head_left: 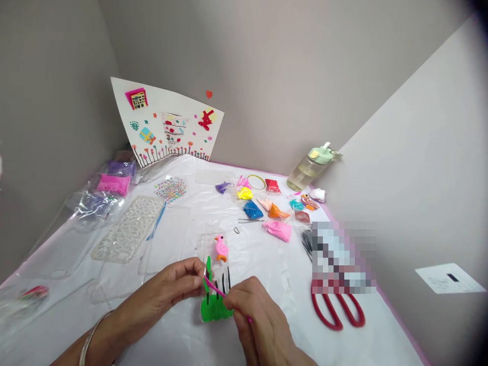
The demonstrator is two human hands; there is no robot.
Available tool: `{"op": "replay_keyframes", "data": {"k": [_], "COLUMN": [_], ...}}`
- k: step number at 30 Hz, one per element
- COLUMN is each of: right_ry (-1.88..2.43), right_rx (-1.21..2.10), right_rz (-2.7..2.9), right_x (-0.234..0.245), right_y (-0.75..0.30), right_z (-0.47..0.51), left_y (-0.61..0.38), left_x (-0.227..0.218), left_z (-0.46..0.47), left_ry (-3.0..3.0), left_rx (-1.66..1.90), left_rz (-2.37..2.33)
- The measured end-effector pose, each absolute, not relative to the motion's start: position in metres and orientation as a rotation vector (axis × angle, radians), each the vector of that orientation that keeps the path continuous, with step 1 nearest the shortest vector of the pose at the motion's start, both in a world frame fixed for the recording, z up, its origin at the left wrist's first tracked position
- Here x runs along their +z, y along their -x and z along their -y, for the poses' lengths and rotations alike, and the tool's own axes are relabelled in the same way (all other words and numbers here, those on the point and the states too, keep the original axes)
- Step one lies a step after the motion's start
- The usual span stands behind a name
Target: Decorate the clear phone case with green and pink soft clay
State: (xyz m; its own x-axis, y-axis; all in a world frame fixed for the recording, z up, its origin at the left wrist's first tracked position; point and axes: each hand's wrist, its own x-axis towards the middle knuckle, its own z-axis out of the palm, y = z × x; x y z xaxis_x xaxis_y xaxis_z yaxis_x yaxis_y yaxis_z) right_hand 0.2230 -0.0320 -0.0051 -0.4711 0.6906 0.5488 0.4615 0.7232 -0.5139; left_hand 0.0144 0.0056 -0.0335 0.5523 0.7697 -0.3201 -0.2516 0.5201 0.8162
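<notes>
A clear phone case (208,243) carries clay shapes: a pink bird (221,249) with an orange base, black stems (229,278), a green upright leaf shape (208,264) and a green grass-like strip (216,309) along the near end. My left hand (177,284) is closed on the case's left edge, thumb and fingers together. In my right hand (259,317) a thin pink clay modelling tool (218,291) is gripped, its tip reaching the green leaf shape. My right fingers cover part of the tool and the case's right side.
Clay packets, including blue (252,209) and pink (277,230), lie beyond. Red-handled scissors (335,310) are at right, a bottle (307,170) behind. Clear cases (168,249), a patterned sheet (129,229) and beads (170,189) lie left. A decorated paper (183,101) leans on the wall.
</notes>
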Motion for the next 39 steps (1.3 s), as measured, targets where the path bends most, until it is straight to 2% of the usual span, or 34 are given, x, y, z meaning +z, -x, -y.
{"op": "replay_keyframes", "data": {"k": [22, 39], "right_ry": [0.883, 0.903], "right_rx": [0.343, 0.325], "right_rz": [2.207, 2.170], "right_x": [-0.011, 0.002], "right_y": [-0.225, -0.224], "right_z": [0.034, 0.035], "left_y": [-0.013, -0.010], "left_x": [-0.038, -0.037], "left_z": [-0.005, -0.002], "left_ry": [-0.828, -0.806], "left_rx": [0.636, 0.646], "left_rz": [-0.778, -0.756]}}
